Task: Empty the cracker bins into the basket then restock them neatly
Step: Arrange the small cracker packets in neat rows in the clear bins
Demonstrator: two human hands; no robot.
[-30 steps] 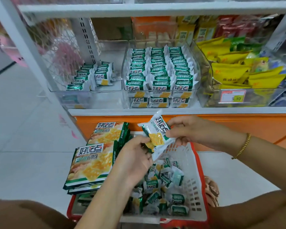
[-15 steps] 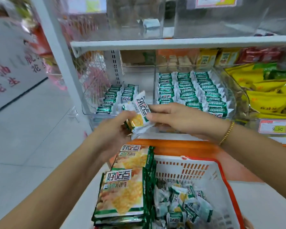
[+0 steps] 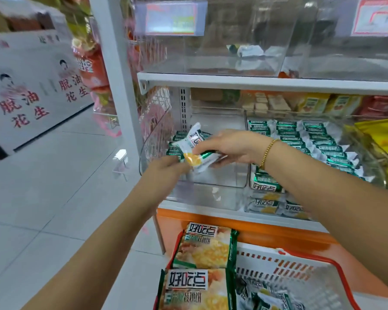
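Observation:
Both my hands hold a small stack of green-and-white cracker packets (image 3: 194, 151) just above the left clear bin (image 3: 211, 182). My left hand (image 3: 166, 167) pinches the stack's near end. My right hand (image 3: 231, 146) grips it from above, with a gold bracelet on the wrist. Behind the stack, a short row of packets (image 3: 177, 142) stands at the bin's back left. The neighbouring bin (image 3: 305, 142) holds several tidy rows of the same packets. Below, the white and red basket (image 3: 300, 271) holds loose packets (image 3: 267, 296), with large cracker bags (image 3: 202, 262) lying on its left rim.
An upper shelf (image 3: 255, 80) carries clear bins, one with a few wrappers (image 3: 249, 50). Yellow snack bags (image 3: 379, 139) fill the bin on the right. A white shelf post (image 3: 119, 86) stands left of the bins. Tiled floor (image 3: 43, 186) and a white box with red characters (image 3: 27, 90) lie to the left.
Both hands have carried the packets up from over the basket and forward into the left bin's opening. The camera has tilted up, showing the upper shelf.

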